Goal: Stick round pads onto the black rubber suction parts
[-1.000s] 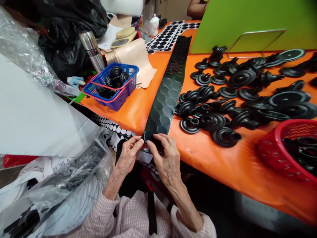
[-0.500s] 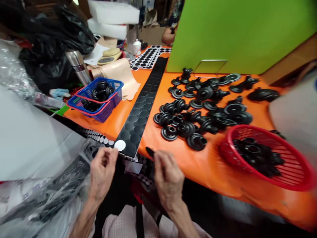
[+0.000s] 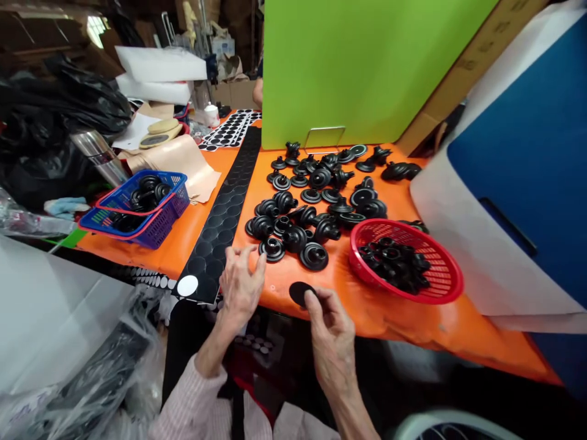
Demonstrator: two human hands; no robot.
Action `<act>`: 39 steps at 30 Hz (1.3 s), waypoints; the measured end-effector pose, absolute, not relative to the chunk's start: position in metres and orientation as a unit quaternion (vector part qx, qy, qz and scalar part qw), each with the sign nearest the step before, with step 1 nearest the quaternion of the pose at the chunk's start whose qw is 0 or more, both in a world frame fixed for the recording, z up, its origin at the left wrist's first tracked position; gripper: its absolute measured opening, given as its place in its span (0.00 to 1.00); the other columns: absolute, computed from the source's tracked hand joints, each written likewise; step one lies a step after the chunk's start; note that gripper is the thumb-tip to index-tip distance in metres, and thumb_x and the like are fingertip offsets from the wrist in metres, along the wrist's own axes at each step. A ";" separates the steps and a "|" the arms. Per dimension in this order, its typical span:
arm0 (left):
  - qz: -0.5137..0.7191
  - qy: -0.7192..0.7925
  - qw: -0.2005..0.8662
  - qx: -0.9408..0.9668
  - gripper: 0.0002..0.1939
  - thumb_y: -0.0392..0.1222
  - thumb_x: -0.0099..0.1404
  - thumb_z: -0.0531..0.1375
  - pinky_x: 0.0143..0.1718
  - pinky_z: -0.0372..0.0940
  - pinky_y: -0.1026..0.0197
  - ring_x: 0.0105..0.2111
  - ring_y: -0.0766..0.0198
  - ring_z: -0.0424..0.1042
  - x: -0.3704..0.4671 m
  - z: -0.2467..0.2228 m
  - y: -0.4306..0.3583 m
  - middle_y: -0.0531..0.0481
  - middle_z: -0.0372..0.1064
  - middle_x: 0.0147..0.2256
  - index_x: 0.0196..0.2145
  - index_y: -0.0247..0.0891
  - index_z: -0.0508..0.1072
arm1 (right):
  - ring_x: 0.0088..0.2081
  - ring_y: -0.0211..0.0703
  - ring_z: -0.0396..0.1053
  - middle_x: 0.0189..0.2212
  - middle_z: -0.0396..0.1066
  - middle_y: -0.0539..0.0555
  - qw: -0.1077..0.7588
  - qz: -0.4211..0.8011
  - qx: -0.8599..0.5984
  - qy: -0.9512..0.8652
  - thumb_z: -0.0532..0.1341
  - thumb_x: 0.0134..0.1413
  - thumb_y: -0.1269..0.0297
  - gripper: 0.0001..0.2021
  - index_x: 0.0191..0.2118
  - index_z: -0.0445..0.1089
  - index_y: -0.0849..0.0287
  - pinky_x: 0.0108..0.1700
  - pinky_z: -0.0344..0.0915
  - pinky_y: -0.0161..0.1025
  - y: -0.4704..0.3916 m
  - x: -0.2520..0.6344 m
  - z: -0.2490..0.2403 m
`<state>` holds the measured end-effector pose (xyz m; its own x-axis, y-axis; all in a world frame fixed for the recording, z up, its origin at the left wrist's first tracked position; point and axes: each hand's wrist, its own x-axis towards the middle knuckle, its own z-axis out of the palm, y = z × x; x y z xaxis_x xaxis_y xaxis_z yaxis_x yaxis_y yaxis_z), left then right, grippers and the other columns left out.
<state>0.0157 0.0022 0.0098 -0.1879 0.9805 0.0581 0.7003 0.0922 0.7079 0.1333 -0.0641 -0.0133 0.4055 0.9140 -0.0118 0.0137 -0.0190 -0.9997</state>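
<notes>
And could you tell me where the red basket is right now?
In the head view, the red basket sits on the right side of the orange table, just right of the loose black parts.

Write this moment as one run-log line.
left hand: open, near black parts | right hand: pinching black disc | black strip: white circle at near end

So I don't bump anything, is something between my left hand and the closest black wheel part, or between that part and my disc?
Nothing visible is in the way. The left hand is close beside the nearest wheel part, and only orange table cover shows between that part and the black disc in the right hand.
</notes>
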 end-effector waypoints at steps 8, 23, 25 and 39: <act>0.413 0.651 0.242 0.589 0.07 0.43 0.60 0.61 0.45 0.61 0.55 0.43 0.53 0.68 0.035 -0.016 0.046 0.44 0.70 0.37 0.36 0.39 0.69 | 0.31 0.40 0.68 0.30 0.69 0.50 0.475 0.419 -0.583 -0.510 0.56 0.59 0.55 0.11 0.37 0.72 0.55 0.36 0.67 0.36 -0.085 0.165 -0.020; 0.475 0.399 0.760 0.193 0.07 0.32 0.60 0.59 0.40 0.69 0.59 0.38 0.62 0.72 0.003 0.008 -0.015 0.44 0.72 0.40 0.38 0.31 0.73 | 0.29 0.35 0.62 0.26 0.63 0.46 0.520 0.523 -0.560 -0.377 0.64 0.52 0.52 0.12 0.32 0.66 0.55 0.32 0.60 0.32 -0.078 0.166 0.000; 0.472 0.407 0.744 0.241 0.12 0.34 0.59 0.62 0.41 0.70 0.58 0.37 0.62 0.72 0.002 0.007 -0.022 0.46 0.72 0.40 0.42 0.33 0.72 | 0.32 0.35 0.63 0.31 0.64 0.47 0.539 0.525 -0.551 -0.361 0.65 0.51 0.53 0.12 0.33 0.68 0.54 0.36 0.61 0.32 -0.075 0.163 0.000; 0.448 0.419 0.747 0.255 0.22 0.32 0.52 0.63 0.47 0.70 0.51 0.48 0.54 0.71 0.004 0.008 -0.044 0.46 0.71 0.47 0.47 0.39 0.73 | 0.41 0.42 0.66 0.39 0.66 0.54 0.573 0.427 -0.601 -0.358 0.63 0.50 0.53 0.12 0.29 0.71 0.58 0.41 0.65 0.39 -0.066 0.126 -0.006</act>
<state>0.0039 -0.0437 0.0079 0.2472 0.8837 -0.3975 -0.4560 0.4681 0.7570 0.1261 -0.0656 -0.0061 0.3779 0.9201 -0.1031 -0.0589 -0.0873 -0.9944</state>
